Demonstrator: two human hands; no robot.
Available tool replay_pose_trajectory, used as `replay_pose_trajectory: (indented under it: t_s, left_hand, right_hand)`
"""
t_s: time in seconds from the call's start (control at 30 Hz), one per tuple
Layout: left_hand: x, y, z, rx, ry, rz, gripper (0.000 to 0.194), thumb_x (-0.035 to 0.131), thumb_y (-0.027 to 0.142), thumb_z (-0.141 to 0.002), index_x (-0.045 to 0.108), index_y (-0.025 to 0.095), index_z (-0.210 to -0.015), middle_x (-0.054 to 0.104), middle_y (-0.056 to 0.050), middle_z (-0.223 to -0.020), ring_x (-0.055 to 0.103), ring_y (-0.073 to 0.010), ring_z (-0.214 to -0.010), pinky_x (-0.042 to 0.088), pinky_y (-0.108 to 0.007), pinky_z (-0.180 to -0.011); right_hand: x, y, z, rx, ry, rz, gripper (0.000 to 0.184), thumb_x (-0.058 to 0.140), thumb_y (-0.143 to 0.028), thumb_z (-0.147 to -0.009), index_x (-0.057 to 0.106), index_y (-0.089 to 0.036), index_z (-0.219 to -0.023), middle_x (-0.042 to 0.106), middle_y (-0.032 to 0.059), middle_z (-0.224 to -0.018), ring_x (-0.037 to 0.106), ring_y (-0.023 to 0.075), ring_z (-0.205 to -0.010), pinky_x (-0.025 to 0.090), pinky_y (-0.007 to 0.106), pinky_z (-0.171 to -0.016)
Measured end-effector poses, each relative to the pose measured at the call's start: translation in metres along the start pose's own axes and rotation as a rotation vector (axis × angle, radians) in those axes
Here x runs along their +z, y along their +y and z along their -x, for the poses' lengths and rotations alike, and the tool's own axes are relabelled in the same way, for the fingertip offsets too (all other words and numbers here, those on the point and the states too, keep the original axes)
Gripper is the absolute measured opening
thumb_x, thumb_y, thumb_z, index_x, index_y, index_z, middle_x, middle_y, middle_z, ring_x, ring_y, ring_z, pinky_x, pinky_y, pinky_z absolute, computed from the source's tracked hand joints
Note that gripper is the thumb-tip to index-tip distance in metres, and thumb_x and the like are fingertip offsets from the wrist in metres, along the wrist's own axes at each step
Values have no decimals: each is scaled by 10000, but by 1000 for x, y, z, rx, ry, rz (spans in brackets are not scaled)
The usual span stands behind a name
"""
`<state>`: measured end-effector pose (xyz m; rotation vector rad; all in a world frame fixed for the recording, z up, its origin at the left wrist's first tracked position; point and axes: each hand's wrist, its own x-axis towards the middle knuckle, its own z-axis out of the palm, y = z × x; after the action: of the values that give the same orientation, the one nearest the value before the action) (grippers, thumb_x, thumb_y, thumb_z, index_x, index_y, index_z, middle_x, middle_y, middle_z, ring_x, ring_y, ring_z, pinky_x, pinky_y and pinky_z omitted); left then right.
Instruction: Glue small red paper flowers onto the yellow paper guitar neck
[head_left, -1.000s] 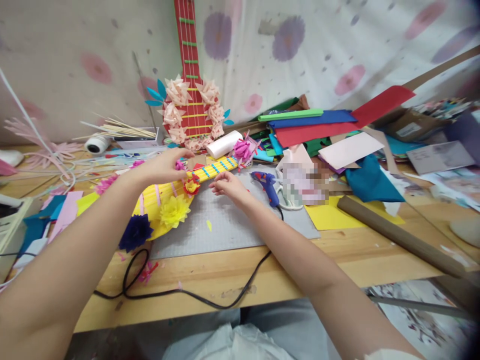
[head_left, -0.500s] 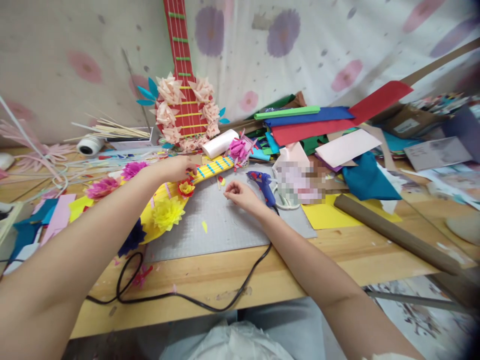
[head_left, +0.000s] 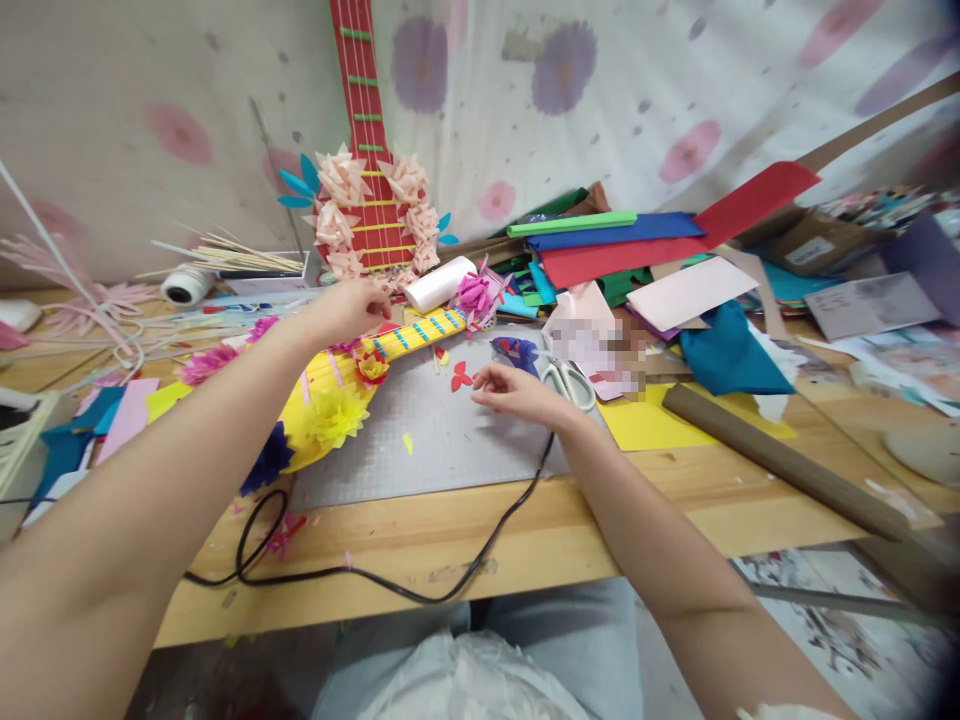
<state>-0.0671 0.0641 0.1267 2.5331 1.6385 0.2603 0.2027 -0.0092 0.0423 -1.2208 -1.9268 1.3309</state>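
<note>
A yellow paper guitar (head_left: 330, 385) with paper flowers lies slanted across the left of a grey cutting mat (head_left: 450, 440). My left hand (head_left: 346, 308) rests on it where the neck joins the body, fingers curled over it. My right hand (head_left: 519, 392) lies on the mat over the handle of a blue glue gun (head_left: 514, 352), fingers loosely stretched to the left and holding nothing that I can see. A small red paper cut-out (head_left: 461, 377) lies just off its fingertips. White-handled scissors (head_left: 568, 380) lie right behind that hand.
The glue gun's black cord (head_left: 360, 572) loops over the wooden table's front edge (head_left: 525, 560). A red paper guitar (head_left: 371, 200) leans on the back wall. A heap of coloured paper sheets (head_left: 637, 255) fills the back right, and a brown cardboard tube (head_left: 780, 462) lies at the right.
My right hand has moved right, from beside the guitar's neck onto the glue gun, and its pinch has loosened. The red cut-out now lies on the mat. My left hand stays on the guitar.
</note>
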Motion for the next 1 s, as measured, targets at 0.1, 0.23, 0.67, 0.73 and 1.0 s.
replay_pose_trajectory:
  t_s: [0.1, 0.23, 0.67, 0.73, 1.0]
  left_hand:
    - [0, 27, 4, -59, 254, 364, 91, 579, 187, -673, 632, 169, -745, 631, -18, -715, 579, -141, -686, 453, -263, -667]
    - [17, 76, 13, -110, 309, 913, 90, 639, 173, -663, 569, 155, -716, 591, 5, -618, 604, -126, -619, 496, -247, -587]
    - [137, 106, 41, -502, 334, 1569, 234, 680, 119, -655, 482, 145, -777, 628, -18, -728, 676, -166, -706, 540, -234, -512]
    - [140, 103, 42, -500, 346, 1564, 225, 683, 135, -654, 503, 141, -788, 625, -16, -727, 675, -165, -713, 542, -234, -507]
    - [142, 96, 42, -459, 425, 1519, 171, 673, 213, -663, 551, 140, -757, 626, -8, -753, 653, -125, -587, 521, -215, -470]
  right_hand:
    - [-30, -1, 20, 124, -136, 77, 309, 629, -451, -686, 560, -177, -812, 578, -3, -705, 528, 108, -604, 399, 243, -555]
    - [-63, 4, 39, 262, -45, 295, 361, 599, -538, -694, 559, -180, -730, 571, 2, -622, 521, 118, -567, 369, 242, -518]
    - [-23, 38, -4, 70, 575, 534, 375, 599, -464, -742, 619, -165, -967, 656, 112, -936, 609, 247, -879, 461, 357, -759]
    - [-19, 40, -8, 167, 611, 523, 353, 588, -466, -743, 637, -163, -917, 663, 120, -893, 619, 267, -865, 465, 367, -746]
    - [-18, 43, -5, 202, 667, 208, 421, 571, -559, -701, 640, -162, -822, 649, 80, -728, 609, 216, -676, 470, 343, -652]
